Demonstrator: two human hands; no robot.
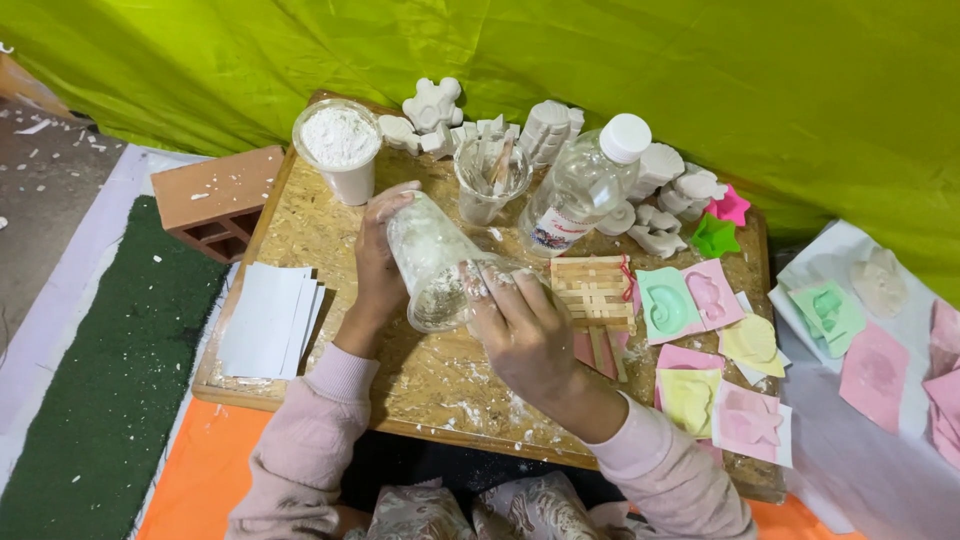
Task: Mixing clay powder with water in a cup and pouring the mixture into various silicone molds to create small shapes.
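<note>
Tilting on its side above the middle of the wooden tabletop [320, 225], a clear plastic cup [432, 262] smeared with white residue is held by both hands. The left hand [377, 262] wraps around its base, fingers curled on the far side. The right hand [522, 330] covers the cup's mouth, fingers closed over the rim. Just behind stand a cup of white powder [339, 148], a cup of wooden sticks [490, 178] and a clear bottle [584, 186]. A small stick frame [594, 292] lies just right of the right hand, with pastel moulds [690, 300] beyond it.
</note>
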